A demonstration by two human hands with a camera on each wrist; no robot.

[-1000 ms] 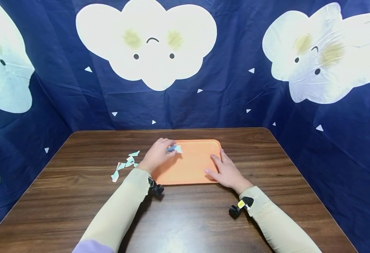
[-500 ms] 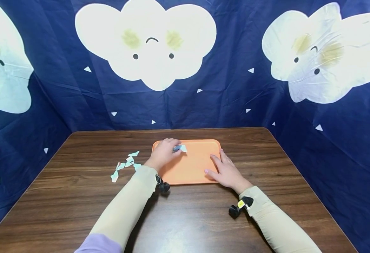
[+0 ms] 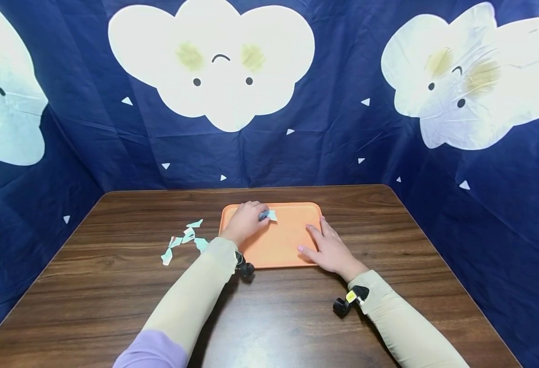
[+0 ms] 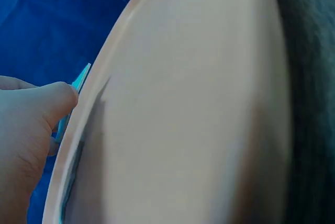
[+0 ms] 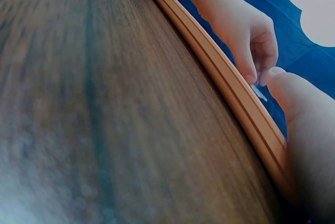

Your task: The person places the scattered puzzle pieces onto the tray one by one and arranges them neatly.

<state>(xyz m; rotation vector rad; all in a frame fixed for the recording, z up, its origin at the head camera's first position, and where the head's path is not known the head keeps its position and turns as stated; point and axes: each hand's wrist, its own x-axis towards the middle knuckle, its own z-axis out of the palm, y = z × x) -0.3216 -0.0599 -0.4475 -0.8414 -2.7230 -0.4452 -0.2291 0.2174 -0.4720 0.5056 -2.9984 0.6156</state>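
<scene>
My left hand is over the left half of the orange tray and pinches a pale blue scrap of paper between thumb and fingers. A darker blue part of it shows near the fingertips. In the left wrist view, the scrap sticks out past the thumb beside the tray's rim. The right wrist view shows the scrap hanging below the left fingertips. My right hand rests at the tray's right edge with fingers spread, holding nothing. Its thumb lies over the tray.
Several torn pale green paper scraps lie on the brown wooden table, left of the tray. One of them lies close to the left sleeve. A dark blue curtain with white clouds stands behind the table.
My left hand has moved a little to the right over the tray, carrying the paper scrap. Another scrap on the table now shows beside the left forearm. The right hand stays in place.
</scene>
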